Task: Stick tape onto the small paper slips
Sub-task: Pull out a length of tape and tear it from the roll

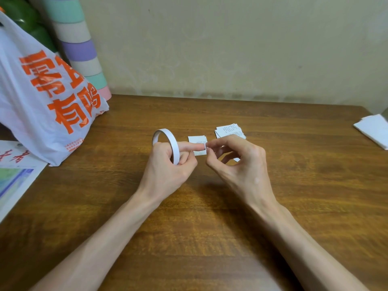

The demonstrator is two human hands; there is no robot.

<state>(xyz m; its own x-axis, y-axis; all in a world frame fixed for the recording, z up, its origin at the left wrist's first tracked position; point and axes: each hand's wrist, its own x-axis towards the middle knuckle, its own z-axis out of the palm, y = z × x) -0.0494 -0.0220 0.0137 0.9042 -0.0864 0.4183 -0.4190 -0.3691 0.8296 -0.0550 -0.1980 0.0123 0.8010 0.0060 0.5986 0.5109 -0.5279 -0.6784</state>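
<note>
One head-worn wide-angle camera looks forward and down, close over the table [315, 185], facing the wall [231, 49].

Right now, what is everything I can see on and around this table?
tape roll: one, white, upright in the left hand
tape piece: one, white, tiny, at the left index fingertip
paper slip: one, white, flat behind the fingers
slip pile: one, white with print, right of that slip
plastic bag: one, white with orange lettering, far left
striped stack: one, pastel bands, behind the bag
printed sheet: one, left edge
folded paper: white, right edge
table: one, brown wood
left hand: grips the tape roll
right hand: pinches the tape piece
</note>
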